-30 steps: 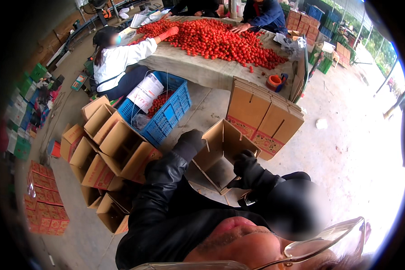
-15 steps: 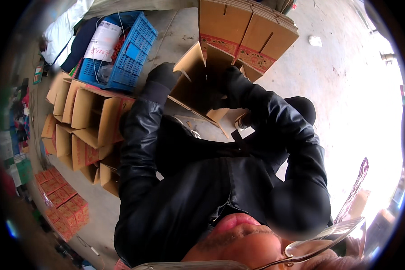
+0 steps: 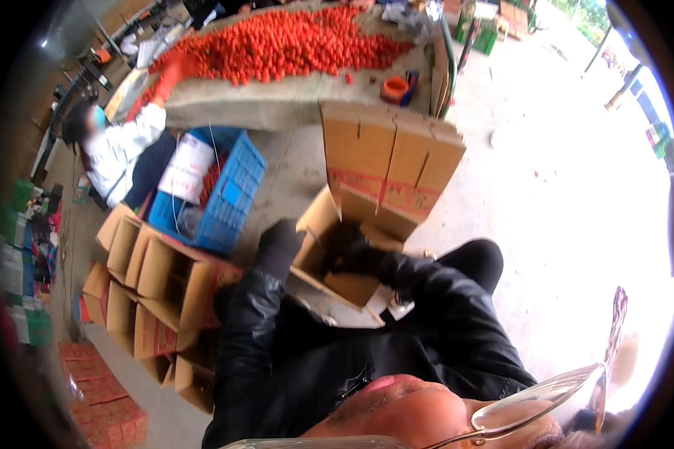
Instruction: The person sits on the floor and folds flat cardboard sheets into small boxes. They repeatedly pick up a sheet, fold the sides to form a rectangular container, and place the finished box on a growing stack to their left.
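Observation:
An open cardboard box (image 3: 356, 290) stands on the floor between my legs, its inside in shadow. My left hand (image 3: 279, 241), in a dark glove, is closed at the top of the box's left wall and grips its edge. My right hand (image 3: 350, 253), also dark-gloved, reaches into the box from the right; its fingers are lost in the shadow. Just behind the box, a stack of flattened cartons (image 3: 392, 157) with a red printed band stands upright.
Several opened cartons (image 3: 165, 284) are piled at my left. Beyond them is a blue plastic crate (image 3: 236, 187) holding red fruit and a white roll. A person in white (image 3: 131, 150) reaches over a cloth-covered table (image 3: 277, 108) heaped with small red fruit (image 3: 277, 45). Red boxes (image 3: 101, 396) stand lower left.
The view has tilted up, bringing the fruit table and the other person's arm into sight. My right hand has moved left and deeper into the box; my left hand stays at its left edge.

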Demonstrator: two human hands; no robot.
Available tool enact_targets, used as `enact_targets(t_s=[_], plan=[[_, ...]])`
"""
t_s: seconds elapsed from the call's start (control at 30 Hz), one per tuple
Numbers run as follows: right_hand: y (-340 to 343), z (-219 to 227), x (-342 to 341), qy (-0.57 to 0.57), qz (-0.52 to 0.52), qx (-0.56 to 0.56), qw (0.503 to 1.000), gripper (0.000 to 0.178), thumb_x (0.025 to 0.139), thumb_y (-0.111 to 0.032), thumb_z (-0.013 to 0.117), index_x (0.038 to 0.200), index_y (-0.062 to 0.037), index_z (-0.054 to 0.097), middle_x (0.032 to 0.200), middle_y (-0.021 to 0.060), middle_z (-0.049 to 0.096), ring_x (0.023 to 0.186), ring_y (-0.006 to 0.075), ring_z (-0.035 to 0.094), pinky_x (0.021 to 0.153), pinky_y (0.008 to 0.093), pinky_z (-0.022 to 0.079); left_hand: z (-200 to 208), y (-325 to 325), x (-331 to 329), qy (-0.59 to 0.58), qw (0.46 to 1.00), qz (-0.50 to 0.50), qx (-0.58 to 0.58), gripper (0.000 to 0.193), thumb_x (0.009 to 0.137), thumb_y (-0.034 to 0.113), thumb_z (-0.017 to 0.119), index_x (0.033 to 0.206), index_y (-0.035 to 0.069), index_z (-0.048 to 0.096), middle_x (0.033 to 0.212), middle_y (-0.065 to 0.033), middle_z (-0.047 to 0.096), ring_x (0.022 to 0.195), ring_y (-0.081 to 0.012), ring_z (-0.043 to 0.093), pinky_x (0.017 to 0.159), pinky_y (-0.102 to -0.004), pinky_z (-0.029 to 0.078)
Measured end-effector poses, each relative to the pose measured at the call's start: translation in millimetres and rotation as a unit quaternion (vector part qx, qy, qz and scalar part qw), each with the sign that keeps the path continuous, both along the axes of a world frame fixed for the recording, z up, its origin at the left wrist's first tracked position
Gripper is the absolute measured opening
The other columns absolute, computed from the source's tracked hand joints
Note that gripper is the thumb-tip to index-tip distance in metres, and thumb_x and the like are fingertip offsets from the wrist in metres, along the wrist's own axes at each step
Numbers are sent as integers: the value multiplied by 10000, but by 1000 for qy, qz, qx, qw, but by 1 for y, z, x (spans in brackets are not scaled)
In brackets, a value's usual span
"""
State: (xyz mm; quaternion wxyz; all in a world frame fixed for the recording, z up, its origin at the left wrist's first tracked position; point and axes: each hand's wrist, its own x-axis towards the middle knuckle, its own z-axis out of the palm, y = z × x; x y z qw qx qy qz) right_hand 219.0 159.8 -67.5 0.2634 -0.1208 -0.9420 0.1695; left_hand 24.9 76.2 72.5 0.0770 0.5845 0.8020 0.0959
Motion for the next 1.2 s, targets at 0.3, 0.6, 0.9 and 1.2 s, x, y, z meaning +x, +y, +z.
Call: enact_targets(t_s=[0.3, 0.6, 0.9, 1.2], plan=[[-22, -12, 19, -335, 99, -171, 921, 793, 607, -383, 778, 1275, -41, 523, 1296, 236, 488, 1289, 409, 386, 1045, 477, 322, 11, -3, 13, -12, 1000, 11, 2, 371, 782, 371, 653, 945, 39, 663, 911, -208, 653, 857, -392, 629, 764, -473, 500], [-37, 84, 43, -379, 181, 54, 906, 728, 634, -302, 791, 1267, -44, 543, 1235, 209, 545, 1193, 363, 481, 1000, 443, 375, 16, -8, 16, -18, 1000, 3, -13, 353, 804, 353, 632, 966, 40, 663, 914, -194, 658, 857, -381, 636, 760, -463, 506], [-24, 29, 19, -68, 195, -400, 893, 494, 807, -376, 697, 1151, -33, 604, 1056, 128, 614, 976, 271, 584, 858, 378, 465, 13, -9, 22, 3, 999, 1, -34, 322, 838, 362, 611, 961, 66, 644, 929, -160, 652, 856, -352, 643, 768, -457, 507], [7, 92, -33, 40, -70, -816, 573, 455, 870, -496, 634, 929, -45, 632, 767, 40, 582, 619, 192, 562, 578, 319, 469, 25, -15, 40, -43, 999, 19, -21, 250, 834, 266, 599, 997, 83, 651, 945, -177, 646, 865, -375, 637, 776, -462, 508]])
